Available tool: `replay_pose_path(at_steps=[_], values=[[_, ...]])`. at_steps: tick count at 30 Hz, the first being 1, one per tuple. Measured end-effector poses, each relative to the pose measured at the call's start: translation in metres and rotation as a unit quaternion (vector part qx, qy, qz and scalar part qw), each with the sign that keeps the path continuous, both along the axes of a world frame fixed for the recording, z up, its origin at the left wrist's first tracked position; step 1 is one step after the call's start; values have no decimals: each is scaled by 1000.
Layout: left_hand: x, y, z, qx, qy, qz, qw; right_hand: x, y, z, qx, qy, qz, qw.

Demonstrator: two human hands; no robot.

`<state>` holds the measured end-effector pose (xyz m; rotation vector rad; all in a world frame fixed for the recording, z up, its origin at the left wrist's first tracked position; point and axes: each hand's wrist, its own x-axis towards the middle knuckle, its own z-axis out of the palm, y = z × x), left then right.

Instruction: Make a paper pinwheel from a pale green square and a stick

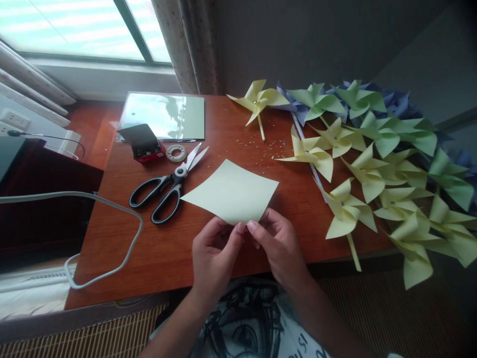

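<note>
A pale yellow-green sheet of paper (234, 191) is held by its near corner between both hands, with its far corner pointing away from me. My left hand (218, 243) pinches it with the thumb on top and the fingers underneath. Close beside, my right hand (278, 241) grips the same corner, the two thumb tips almost touching. The sheet bows slightly and hangs above the brown table (167, 258). Left of the paper lie open scissors (173, 181) with black and grey handles, blades pointing away. The fingers below the sheet are partly hidden.
Many finished paper pinwheels, such as a yellow one (350, 209) and a green one (316, 102), crowd the right side. A tape roll (176, 153), an open small box (143, 144) and a stack of sheets (194, 117) stand back left. A white cable (126, 258) loops over the left edge.
</note>
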<state>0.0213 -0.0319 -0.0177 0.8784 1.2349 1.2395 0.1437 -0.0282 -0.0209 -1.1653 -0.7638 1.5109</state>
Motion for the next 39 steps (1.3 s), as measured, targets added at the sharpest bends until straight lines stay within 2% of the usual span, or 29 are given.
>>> replay_pose_path(at_steps=[8, 16, 20, 27, 33, 39], values=[[-2, -2, -6, -20, -20, 15, 999, -2, 2, 2, 32, -21, -4, 999], [-1, -2, 0, -70, -125, 0, 990, 6, 1, -2, 78, -151, -3, 985], [0, -3, 0, -67, -117, 15, 991, 5, 2, -1, 71, -113, -3, 991], [3, -4, -3, -30, -32, 42, 998, -1, 0, -2, -9, -10, 3, 1000], [5, -3, 1, -2, 29, 52, 998, -3, -4, -3, -4, 3, 0, 1000], [4, -4, -1, -8, 14, 37, 999, -4, -2, 0, -13, -6, -14, 1000]])
